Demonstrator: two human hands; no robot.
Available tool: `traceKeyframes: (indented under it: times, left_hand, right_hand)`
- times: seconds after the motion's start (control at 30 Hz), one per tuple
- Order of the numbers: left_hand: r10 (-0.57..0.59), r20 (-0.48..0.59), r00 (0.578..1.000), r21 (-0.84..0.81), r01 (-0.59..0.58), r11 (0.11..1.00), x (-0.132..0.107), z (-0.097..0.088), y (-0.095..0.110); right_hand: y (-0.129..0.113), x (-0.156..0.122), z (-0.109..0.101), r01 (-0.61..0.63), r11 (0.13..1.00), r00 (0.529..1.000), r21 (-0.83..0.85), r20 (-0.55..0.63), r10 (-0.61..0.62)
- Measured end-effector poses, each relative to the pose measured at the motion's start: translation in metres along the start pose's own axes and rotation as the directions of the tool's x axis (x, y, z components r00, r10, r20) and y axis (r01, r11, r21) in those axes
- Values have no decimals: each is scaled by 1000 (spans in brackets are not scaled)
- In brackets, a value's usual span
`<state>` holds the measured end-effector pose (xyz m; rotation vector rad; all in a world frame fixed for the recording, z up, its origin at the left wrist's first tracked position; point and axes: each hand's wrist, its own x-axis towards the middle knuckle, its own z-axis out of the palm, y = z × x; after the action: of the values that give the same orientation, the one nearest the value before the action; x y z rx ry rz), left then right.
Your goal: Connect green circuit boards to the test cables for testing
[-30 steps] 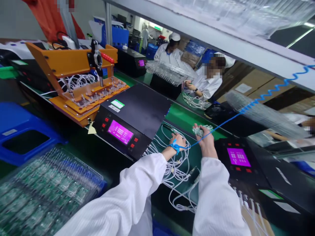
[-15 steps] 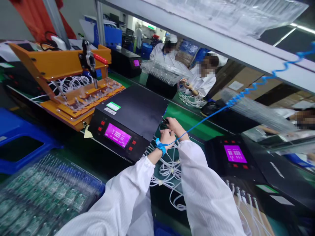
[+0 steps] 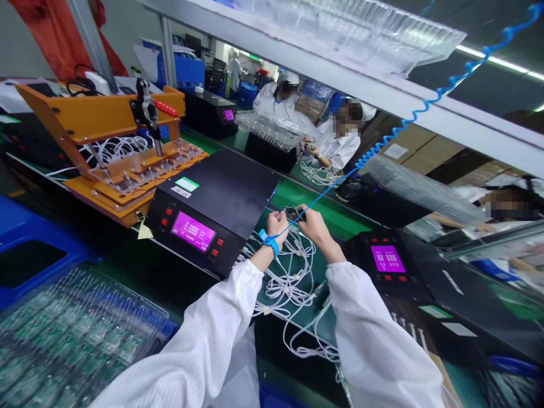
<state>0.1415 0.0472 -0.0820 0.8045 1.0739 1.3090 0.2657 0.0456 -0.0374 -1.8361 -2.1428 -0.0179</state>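
Observation:
My left hand (image 3: 277,225), wearing a blue wrist strap (image 3: 270,242), is closed in a pinch at what looks like the white plug end of a cable. Facing it, my right hand (image 3: 313,225) has its fingers closed on a small green circuit board (image 3: 296,211), mostly covered by the fingers. The two hands nearly meet at the right rear side of a black test box (image 3: 216,195) with a lit purple screen (image 3: 193,231). Below them, white cables (image 3: 287,289) lie in loops on the green mat.
Left of the box stands an orange clamp fixture (image 3: 127,187). A clear tray (image 3: 85,328) of circuit boards is at lower left. Another black test box (image 3: 389,258) stands at right. A coiled blue cord (image 3: 408,122) runs from the strap past the overhead shelf. Co-workers sit opposite.
My hands have moved slightly apart, and the board between them now shows. My right forearm has swung outward, uncovering more white cables. The whole view has shifted a little.

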Motion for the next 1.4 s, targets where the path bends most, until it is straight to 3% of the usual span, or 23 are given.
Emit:
traceKeyframes:
  times: [0.1, 0.2, 0.3, 0.47, 0.53, 0.6, 0.7, 0.8, 0.9, 0.97, 1.07, 1.1, 1.13, 1.17, 1.2, 1.3, 1.4]
  left_hand:
    - [23, 73, 997, 101, -31, 994, -8, 7, 6]
    - [81, 116, 990, 214, -104, 971, -19, 8, 12]
    - [133, 148, 980, 326, -175, 929, -29, 6, 18]
    - [219, 170, 961, 482, -275, 832, -38, 5, 25]
    - [259, 182, 949, 542, -316, 779, -40, 7, 25]
    - [274, 223, 935, 589, -353, 726, -42, 10, 25]
    - [240, 314, 918, 637, -392, 664, -39, 15, 25]
    - [203, 430, 880, 645, -457, 613, -26, 25, 26]
    - [192, 530, 826, 627, -534, 567, -12, 33, 21]
    - [195, 554, 809, 632, -562, 534, -7, 32, 15]
    - [176, 556, 813, 673, -563, 479, -5, 20, 6]
    - [163, 547, 821, 693, -554, 462, -4, 14, 5]
    - [153, 533, 832, 714, -539, 446, -3, 8, 4]
    - [144, 513, 846, 737, -520, 432, -1, 2, 4]
    - [139, 488, 861, 759, -498, 419, 1, -4, 5]
    - [123, 407, 905, 818, -421, 392, 4, -17, 10]
    - [98, 342, 934, 887, -356, 294, -4, -22, 18]
  right_hand:
    - [11, -21, -4, 67, 996, 992, 64, -112, -60]
    - [14, -36, -2, 60, 998, 977, -6, -206, -60]
    - [15, -42, 0, 10, 997, 973, -81, -229, -28]
    - [19, -36, -2, 58, 997, 966, -59, -249, -71]
    - [23, -28, -7, 13, 1000, 948, 20, -319, -6]
    - [28, -21, -15, -79, 982, 901, 173, -408, 144]
    - [30, -16, -26, -117, 894, 828, 433, -454, 329]
    - [28, -10, -24, -56, 769, 838, 637, -389, 383]
    - [33, 5, -10, -64, 552, 818, 831, -273, 507]
    - [42, 16, -3, -102, 335, 735, 937, -156, 660]
    - [63, 23, -6, -42, 0, 461, 999, 19, 887]
    - [70, 23, -10, -1, -60, 382, 998, 56, 923]
    - [78, 23, -13, 31, -98, 337, 995, 82, 938]
    - [84, 21, -15, 50, -122, 333, 991, 99, 938]
    - [88, 19, -16, 63, -140, 362, 988, 108, 926]
    - [92, 14, -10, 76, -197, 509, 977, 132, 851]
    - [89, 13, 5, -7, -112, 619, 994, 93, 780]
